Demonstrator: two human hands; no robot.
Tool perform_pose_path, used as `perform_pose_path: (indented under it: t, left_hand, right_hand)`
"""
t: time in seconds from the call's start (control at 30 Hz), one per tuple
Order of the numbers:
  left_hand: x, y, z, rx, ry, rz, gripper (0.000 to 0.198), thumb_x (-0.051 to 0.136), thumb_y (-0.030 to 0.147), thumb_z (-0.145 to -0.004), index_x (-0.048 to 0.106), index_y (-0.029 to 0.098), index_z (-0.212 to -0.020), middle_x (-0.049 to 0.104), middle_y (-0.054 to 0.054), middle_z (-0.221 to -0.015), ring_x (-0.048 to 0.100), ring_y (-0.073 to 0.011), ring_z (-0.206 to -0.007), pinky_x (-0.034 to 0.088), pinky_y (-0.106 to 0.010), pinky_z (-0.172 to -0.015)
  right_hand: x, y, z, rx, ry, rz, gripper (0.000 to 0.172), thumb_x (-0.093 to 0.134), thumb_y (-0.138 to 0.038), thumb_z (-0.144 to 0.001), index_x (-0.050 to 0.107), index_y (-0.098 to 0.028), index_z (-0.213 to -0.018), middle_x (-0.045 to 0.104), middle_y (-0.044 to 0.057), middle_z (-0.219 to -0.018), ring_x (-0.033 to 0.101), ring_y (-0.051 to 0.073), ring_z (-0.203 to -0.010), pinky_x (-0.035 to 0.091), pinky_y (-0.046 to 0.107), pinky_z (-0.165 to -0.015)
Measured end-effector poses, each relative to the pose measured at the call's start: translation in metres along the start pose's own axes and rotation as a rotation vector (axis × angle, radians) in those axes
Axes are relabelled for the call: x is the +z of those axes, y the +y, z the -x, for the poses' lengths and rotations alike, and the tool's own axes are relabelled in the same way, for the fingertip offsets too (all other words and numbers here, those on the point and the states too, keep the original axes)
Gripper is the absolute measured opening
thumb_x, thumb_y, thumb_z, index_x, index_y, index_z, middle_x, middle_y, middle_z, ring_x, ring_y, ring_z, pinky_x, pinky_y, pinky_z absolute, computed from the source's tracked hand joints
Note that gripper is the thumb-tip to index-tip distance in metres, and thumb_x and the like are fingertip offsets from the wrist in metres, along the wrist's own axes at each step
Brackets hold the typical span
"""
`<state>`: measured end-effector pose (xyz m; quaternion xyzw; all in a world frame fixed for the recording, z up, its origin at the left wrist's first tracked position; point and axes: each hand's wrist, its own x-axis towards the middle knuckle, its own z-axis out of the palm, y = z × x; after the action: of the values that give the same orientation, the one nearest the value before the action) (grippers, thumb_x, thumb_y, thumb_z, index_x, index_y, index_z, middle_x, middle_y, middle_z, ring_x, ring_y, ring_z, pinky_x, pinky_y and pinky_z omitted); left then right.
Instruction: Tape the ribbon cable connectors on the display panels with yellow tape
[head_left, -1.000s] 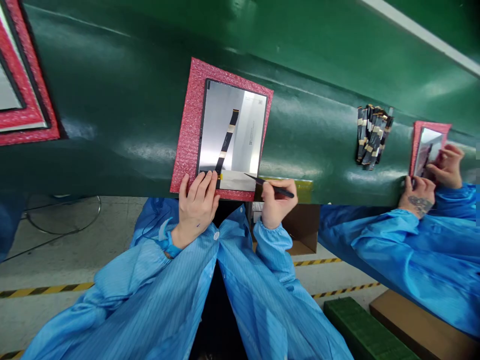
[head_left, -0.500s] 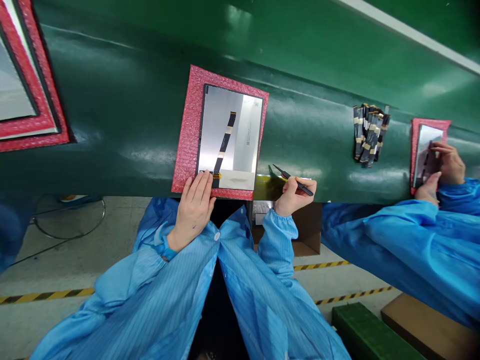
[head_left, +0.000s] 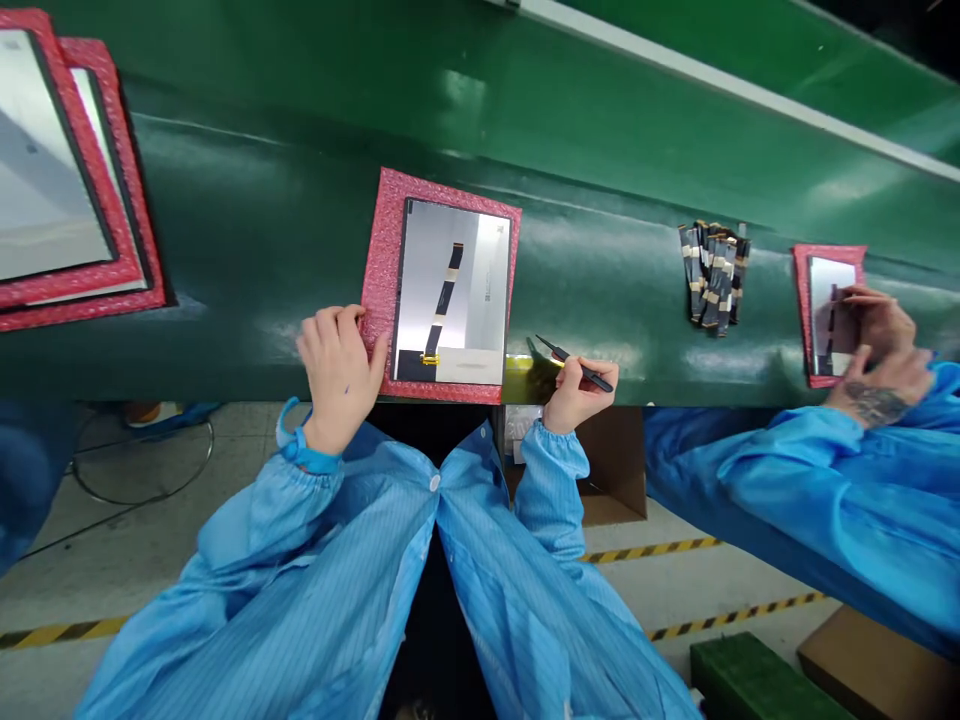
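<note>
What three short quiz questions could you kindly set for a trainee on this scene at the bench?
1. Which hand holds the tweezers, left or right?
2. True or false: the tweezers' tips touch the panel.
3. What does the left hand touch: A) the pink bubble pad, B) the stack of flex cables, or C) a co-worker's sleeve?

Key: 1. The right hand. 2. False. 3. A.
</note>
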<state>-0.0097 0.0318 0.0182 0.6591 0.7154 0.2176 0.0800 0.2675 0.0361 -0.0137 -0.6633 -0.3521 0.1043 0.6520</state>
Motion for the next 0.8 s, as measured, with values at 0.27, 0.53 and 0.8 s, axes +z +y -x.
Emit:
perform_pose_path:
  t: [0.27,0.53,0.8]
  left_hand:
    - [0.004,0.002,-0.02,-0.072,-0.081,0.365,0.006,0.046,0.021,-0.091,0.051,0.023,-0.091,0.065,-0.006,-0.087,0.063,-0.0237,-0.08,0.049,-0.039,-0.079]
    - [0.032,0.017,-0.043,-0.406,-0.063,0.921,0.055,0.079,0.036,-0.066,0.059,0.017,-0.113,0.07,-0.011,-0.116,0.067,-0.0288,-0.109,0.052,-0.04,-0.096]
    - [0.024,0.025,-0.049,-0.35,-0.14,1.002,0.023,0.067,0.029,-0.075,0.07,0.016,-0.094,0.077,-0.008,-0.102,0.07,-0.0298,-0.102,0.053,-0.041,-0.094]
  right_hand:
    - [-0.001,0.0,0.0,0.036,-0.001,-0.065,0.019,0.069,-0.027,-0.072,0.051,-0.022,-0.074,0.053,-0.008,-0.064,0.049,0.007,-0.043,0.043,0.022,-0.044]
    - [-0.001,0.0,-0.003,0.066,0.003,-0.021,0.022,0.069,-0.031,-0.07,0.05,-0.022,-0.074,0.054,-0.007,-0.064,0.05,0.008,-0.043,0.043,0.022,-0.045]
    - [0.0,0.0,-0.011,0.023,0.019,-0.091,0.018,0.071,-0.023,-0.066,0.054,-0.021,-0.071,0.054,-0.008,-0.057,0.048,0.009,-0.043,0.041,0.024,-0.045]
